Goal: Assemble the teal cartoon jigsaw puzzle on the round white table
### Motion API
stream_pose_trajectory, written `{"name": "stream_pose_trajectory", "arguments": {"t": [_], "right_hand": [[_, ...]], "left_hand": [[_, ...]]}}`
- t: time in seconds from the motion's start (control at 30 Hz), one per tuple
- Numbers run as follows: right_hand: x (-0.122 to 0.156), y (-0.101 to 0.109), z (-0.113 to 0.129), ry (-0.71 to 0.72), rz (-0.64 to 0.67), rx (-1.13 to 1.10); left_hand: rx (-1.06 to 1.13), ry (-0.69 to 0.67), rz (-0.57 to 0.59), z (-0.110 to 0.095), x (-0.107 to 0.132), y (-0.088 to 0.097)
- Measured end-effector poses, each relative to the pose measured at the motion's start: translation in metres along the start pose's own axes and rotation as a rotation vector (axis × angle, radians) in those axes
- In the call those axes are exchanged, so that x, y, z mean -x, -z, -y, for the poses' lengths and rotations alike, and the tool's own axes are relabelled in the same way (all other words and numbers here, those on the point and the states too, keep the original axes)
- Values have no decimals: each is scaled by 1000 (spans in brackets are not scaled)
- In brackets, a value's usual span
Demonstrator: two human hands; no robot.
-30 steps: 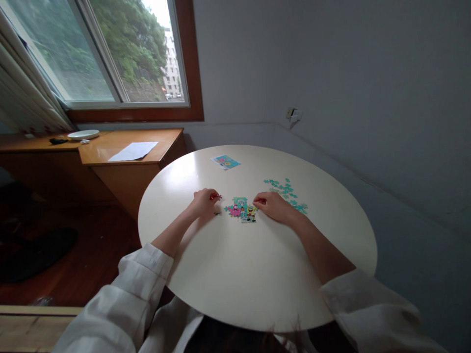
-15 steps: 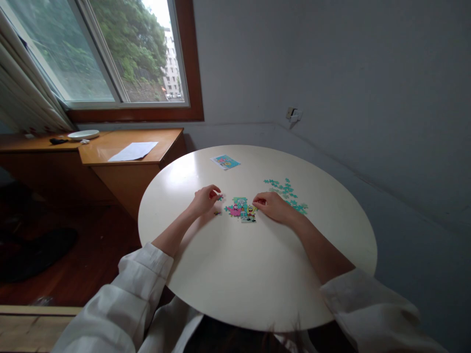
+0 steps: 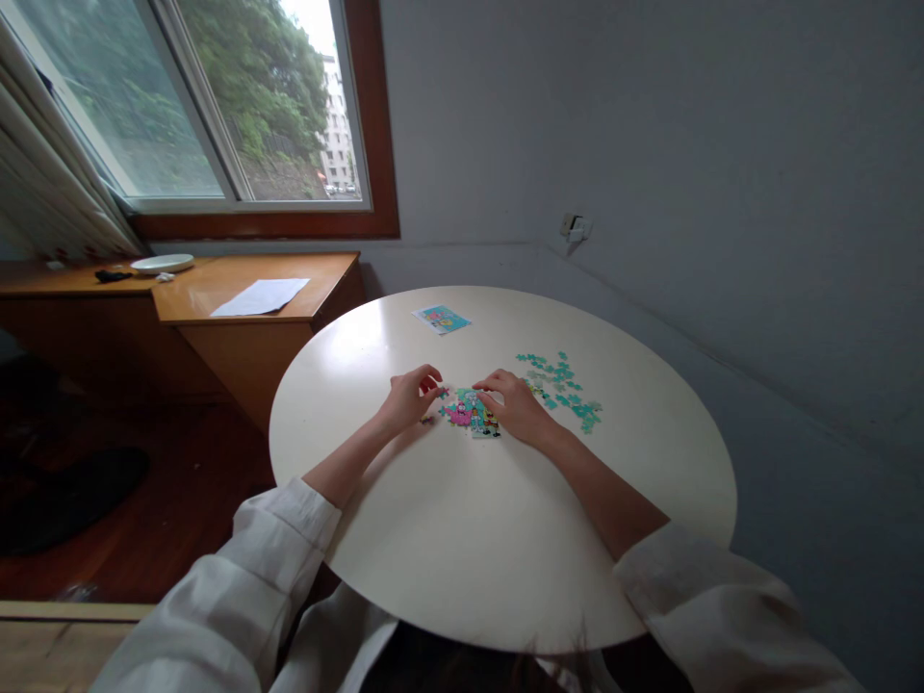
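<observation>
head view: the assembled puzzle patch (image 3: pixel 468 414) lies near the middle of the table (image 3: pixel 505 558), between both hands. the left hand (image 3: pixel 408 397) pinches a small piece (image 3: pixel 442 393) at the patch's left edge. the right hand (image 3: pixel 516 409) rests flat on the patch's right side, fingers loosely spread. loose teal pieces (image 3: pixel 567 385) lie toward the right edge and a picture card (image 3: pixel 441 318) near the far edge. no writing is readable.

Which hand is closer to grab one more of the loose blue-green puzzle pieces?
Probably the right hand: the loose pieces lie just beside it on the table. The left hand is across the joined puzzle, and its fingers pinch a small piece.
</observation>
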State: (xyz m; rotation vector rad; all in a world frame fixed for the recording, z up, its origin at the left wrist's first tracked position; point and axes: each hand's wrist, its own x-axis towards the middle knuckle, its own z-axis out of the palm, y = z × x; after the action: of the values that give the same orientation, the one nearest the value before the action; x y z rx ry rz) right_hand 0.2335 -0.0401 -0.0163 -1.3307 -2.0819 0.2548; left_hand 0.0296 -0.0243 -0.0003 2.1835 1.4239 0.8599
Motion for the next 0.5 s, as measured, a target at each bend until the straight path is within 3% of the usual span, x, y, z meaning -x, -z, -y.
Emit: {"name": "stream_pose_trajectory", "arguments": {"t": [0.23,0.5], "right_hand": [[4,-7,17,62,26,88],[4,-12,16,164,70,41]], "left_hand": [[15,-51,-3,-4,2,-4],[15,-84,-12,-4,2,-7]]}}
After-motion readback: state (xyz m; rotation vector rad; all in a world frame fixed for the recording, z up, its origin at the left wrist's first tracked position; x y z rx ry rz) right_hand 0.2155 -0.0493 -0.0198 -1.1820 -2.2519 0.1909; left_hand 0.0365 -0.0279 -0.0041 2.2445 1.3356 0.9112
